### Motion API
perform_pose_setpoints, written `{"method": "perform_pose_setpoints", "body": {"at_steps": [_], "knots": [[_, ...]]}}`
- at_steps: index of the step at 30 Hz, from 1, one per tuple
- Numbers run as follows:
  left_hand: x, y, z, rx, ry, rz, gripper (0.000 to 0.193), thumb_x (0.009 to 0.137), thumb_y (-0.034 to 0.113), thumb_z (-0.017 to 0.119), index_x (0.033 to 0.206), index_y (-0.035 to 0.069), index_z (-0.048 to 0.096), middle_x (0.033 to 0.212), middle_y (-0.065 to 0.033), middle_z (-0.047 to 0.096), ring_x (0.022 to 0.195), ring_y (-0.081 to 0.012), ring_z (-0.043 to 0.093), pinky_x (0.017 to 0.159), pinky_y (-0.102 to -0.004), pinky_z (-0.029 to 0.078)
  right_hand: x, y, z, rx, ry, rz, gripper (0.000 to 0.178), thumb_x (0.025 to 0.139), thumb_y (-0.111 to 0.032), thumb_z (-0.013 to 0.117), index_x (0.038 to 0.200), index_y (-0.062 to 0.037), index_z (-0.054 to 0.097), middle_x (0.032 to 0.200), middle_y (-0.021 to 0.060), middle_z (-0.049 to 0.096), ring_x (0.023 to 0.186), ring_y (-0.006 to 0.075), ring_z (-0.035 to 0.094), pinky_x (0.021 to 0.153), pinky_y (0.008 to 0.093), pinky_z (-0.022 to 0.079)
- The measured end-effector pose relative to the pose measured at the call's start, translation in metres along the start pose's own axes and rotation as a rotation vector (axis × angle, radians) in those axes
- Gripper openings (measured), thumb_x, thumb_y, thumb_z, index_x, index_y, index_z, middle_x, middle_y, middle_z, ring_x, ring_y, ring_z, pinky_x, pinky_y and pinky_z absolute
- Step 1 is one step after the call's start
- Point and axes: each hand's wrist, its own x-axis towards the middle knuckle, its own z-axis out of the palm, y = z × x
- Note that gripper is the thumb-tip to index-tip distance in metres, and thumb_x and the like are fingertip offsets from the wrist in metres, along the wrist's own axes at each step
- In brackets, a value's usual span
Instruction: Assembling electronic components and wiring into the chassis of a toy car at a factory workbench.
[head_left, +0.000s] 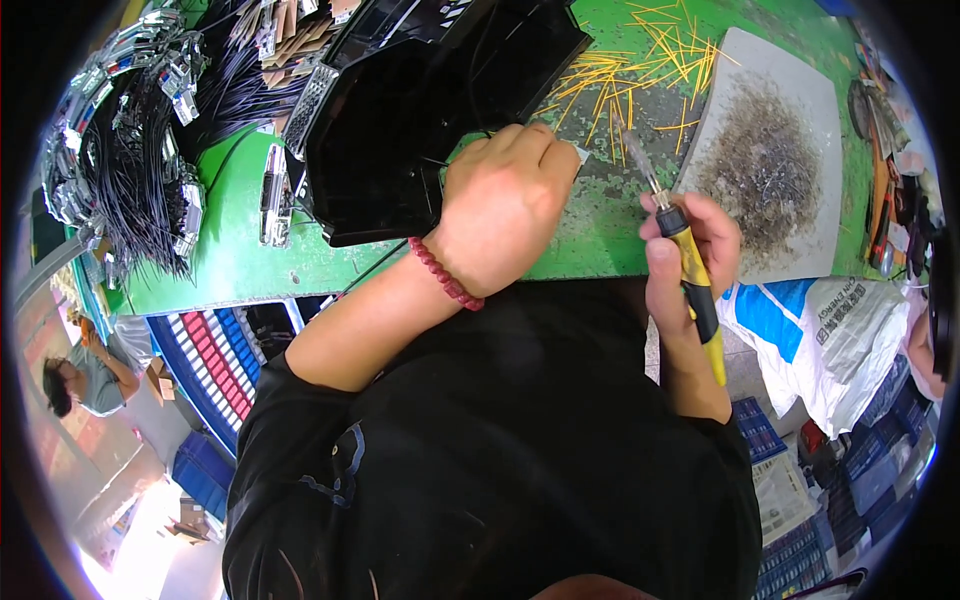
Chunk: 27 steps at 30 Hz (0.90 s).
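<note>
My right hand [700,245] is closed around the yellow and black handle of a soldering iron [690,270], whose metal tip points up and away over the table. My left hand [510,195], with a dark red bead bracelet [445,275] at the wrist, is curled with its knuckles up beside a black plastic housing [375,150]. The fingertips are hidden beneath the hand, so what they pinch does not show. A small pale bit [582,155] shows at the fingers' right edge. The housing lies tilted, with a thin dark cable running over it.
Many thin yellow strips [640,65] lie scattered on the worn green table [600,235]. At the right is a grey board [745,70] covered with dark residue. Bundles of black cables with metal connectors [130,150] fill the left. Another person [100,370] works farther left.
</note>
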Motion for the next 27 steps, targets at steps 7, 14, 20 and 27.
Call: {"method": "perform_pose_setpoints", "body": {"at_steps": [7, 14, 20, 27], "knots": [[0.004, -0.001, -0.010, -0.195, -0.024, -0.078, 0.010, 0.073, 0.000, 0.066, 0.077, 0.004, 0.058, 0.078, -0.0097, 0.058, 0.075, -0.0294, 0.060, 0.064, -0.0369, 0.049, 0.014, -0.001, -0.012, -0.281, -0.215, -0.081, 0.023, 0.092, -0.008, 0.062, 0.114, -0.0006, 0.058, 0.088, 0.0184, 0.070, 0.059, 0.0191, 0.066, 0.055, 0.0280, 0.054], [0.005, -0.008, -0.036, -0.489, -0.087, -0.181, 0.007, 0.077, 0.003, 0.063, 0.079, 0.001, 0.057, 0.079, -0.0132, 0.057, 0.078, -0.0331, 0.059, 0.068, -0.0419, 0.049, 0.072, 0.002, 0.025, -0.626, -0.452, -0.702, 0.030, 0.078, -0.010, 0.063, 0.108, -0.0163, 0.063, 0.088, 0.0032, 0.066, 0.075, 0.0221, 0.063, 0.079, 0.0393, 0.050], [-0.007, 0.001, -0.086, -0.309, 0.038, -0.018, 0.043, 0.063, 0.001, 0.075, 0.104, 0.002, 0.064, 0.114, -0.0131, 0.060, 0.101, -0.0315, 0.060, 0.084, -0.0390, 0.051, 0.069, -0.040, 0.047, -0.429, -0.220, -0.634, 0.034, 0.069, 0.003, 0.076, 0.095, -0.0098, 0.060, 0.082, 0.0064, 0.069, 0.071, 0.0258, 0.067, 0.073, 0.0377, 0.053], [-0.011, 0.003, -0.105, -0.073, 0.229, 0.026, 0.045, 0.064, -0.011, 0.067, 0.107, -0.002, 0.065, 0.108, -0.0153, 0.064, 0.093, -0.0308, 0.065, 0.079, -0.0357, 0.055, 0.072, -0.069, 0.069, -0.199, -0.170, -0.511, 0.038, 0.077, 0.010, 0.071, 0.107, -0.0026, 0.051, 0.087, 0.0128, 0.067, 0.076, 0.0215, 0.067, 0.071, 0.0321, 0.055]]}}
